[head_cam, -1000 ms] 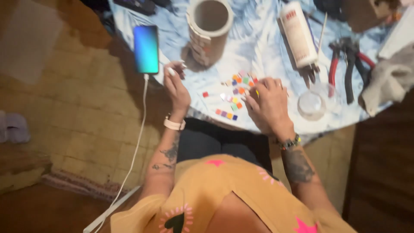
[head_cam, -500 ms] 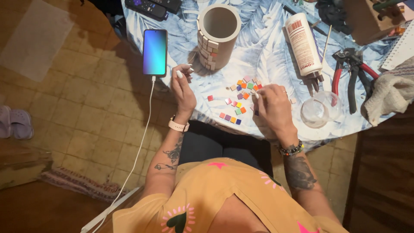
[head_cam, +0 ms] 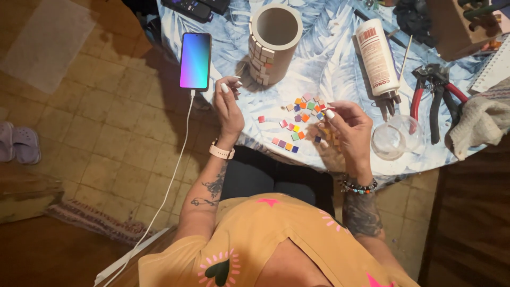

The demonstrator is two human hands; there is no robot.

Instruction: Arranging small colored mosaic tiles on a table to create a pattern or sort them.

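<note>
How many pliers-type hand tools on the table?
2, lying side by side at the table's right: red-handled pliers nearer the white glue tube, dark-handled pliers beside the cream cloth. More may be hidden under that cloth.

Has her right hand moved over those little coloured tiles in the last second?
Yes. The right hand has lifted off the tabletop and now pinches at the near right edge of the coloured tiles, fingertips raised; earlier it lay flat, palm down, beside them.

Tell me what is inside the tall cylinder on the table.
The cylinder stands open-topped; only its bare pale inner wall and shadowed bottom show, nothing visible inside. Small tiles cover part of its outside.
</note>
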